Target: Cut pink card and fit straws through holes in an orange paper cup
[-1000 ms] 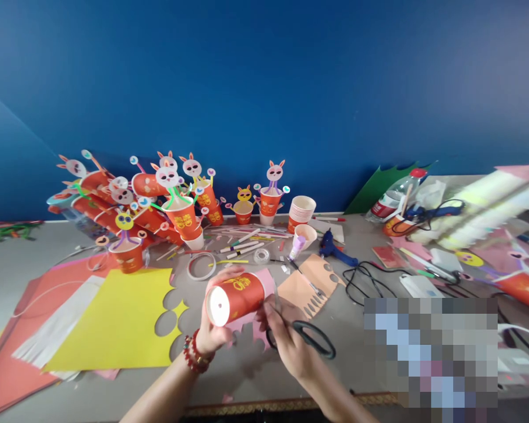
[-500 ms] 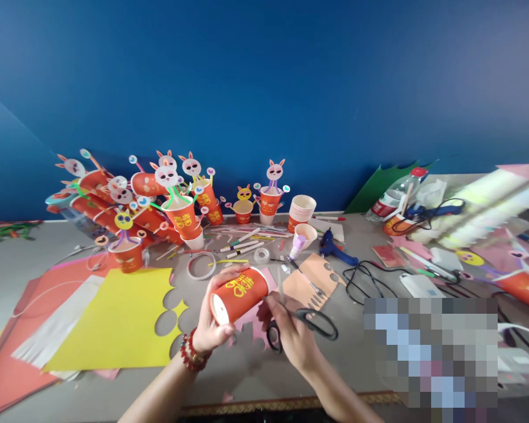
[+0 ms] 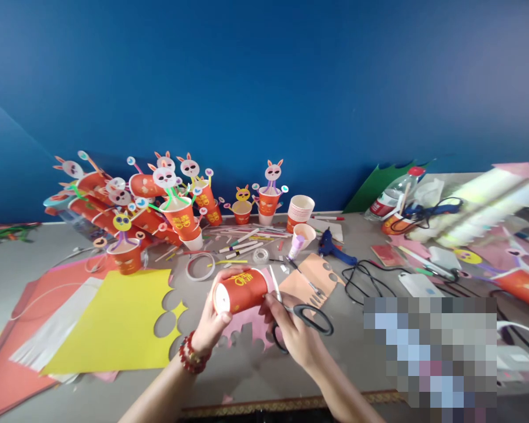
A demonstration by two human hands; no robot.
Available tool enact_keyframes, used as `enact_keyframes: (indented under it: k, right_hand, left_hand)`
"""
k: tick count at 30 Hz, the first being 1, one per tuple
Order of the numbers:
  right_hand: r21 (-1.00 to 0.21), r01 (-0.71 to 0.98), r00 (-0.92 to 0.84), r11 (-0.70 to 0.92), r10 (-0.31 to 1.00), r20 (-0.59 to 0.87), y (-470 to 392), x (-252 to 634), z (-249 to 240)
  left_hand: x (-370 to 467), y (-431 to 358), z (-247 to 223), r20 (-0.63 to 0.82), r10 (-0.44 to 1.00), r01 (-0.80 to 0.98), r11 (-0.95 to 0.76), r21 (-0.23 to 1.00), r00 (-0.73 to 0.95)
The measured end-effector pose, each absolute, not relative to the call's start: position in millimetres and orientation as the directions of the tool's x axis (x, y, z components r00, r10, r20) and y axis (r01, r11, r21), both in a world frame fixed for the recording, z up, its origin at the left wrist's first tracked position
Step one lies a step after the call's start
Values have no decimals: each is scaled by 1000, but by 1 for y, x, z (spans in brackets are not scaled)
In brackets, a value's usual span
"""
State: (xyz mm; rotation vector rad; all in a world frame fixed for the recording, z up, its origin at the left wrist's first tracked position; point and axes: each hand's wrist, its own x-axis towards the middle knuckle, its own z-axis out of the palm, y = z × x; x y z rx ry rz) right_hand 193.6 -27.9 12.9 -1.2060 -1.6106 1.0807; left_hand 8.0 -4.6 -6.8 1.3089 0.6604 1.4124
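A red paper cup [image 3: 249, 294] with yellow characters lies sideways in my left hand [image 3: 210, 314], its white end facing left. My left fingers wrap round that end of the cup. My right hand [image 3: 293, 329] grips black-handled scissors [image 3: 314, 319], with the fingertips at the cup's right end. The scissor blades point up beside that end; whether they touch the cup is hard to tell. Below the cup lies cut pink paper [image 3: 247, 329] with round holes along its edge.
Yellow sheet [image 3: 114, 323] with round cutouts lies left. Decorated rabbit cups [image 3: 176, 211] crowd the back left. A cup stack [image 3: 300, 212], a blue glue gun [image 3: 335, 249] and orange paper [image 3: 308, 279] are behind my right hand. A bottle [image 3: 397, 194] and cables stand right.
The cup has turned in my left hand, so its yellow characters now sit nearer the top. The scissor blades have shifted slightly left, closer to the cup's right end.
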Motion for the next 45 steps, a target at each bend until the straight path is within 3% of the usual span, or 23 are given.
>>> enact_keyframes:
  k: [6,9,13,15,18,27,36,45]
  right_hand:
    - [-991,-104,-265,-78,963,-48,-27,192,9]
    - [-990,-72,-331,-125,939,-94,-30,192,11]
    - [-973,219,-322,72,947,-2,-33,196,21]
    - [-907,359,-332,218,939,94,-34,197,27]
    - [-826,472,-339,309,928,154,-35,195,33]
    - [-713,515,-463,477,854,237,-31,195,36]
    - [-671,537,-499,511,834,236,-34,192,34]
    - [-391,561,-618,729,684,388,-24,195,28]
  left_hand:
    - [5,-2,5,366,909,-139,-344,929,199]
    - [2,-1,-4,322,930,-104,-307,946,178]
    - [-2,-1,-21,207,965,-157,-181,971,161]
    - [-1,-1,-22,162,970,-201,-125,972,181]
    - [1,-2,-17,143,964,-211,-95,973,223]
    - [6,-6,-9,88,965,-317,-4,949,249]
    - [6,-7,-11,12,969,-333,73,940,247]
    - [8,-5,-4,-72,950,-316,172,933,303]
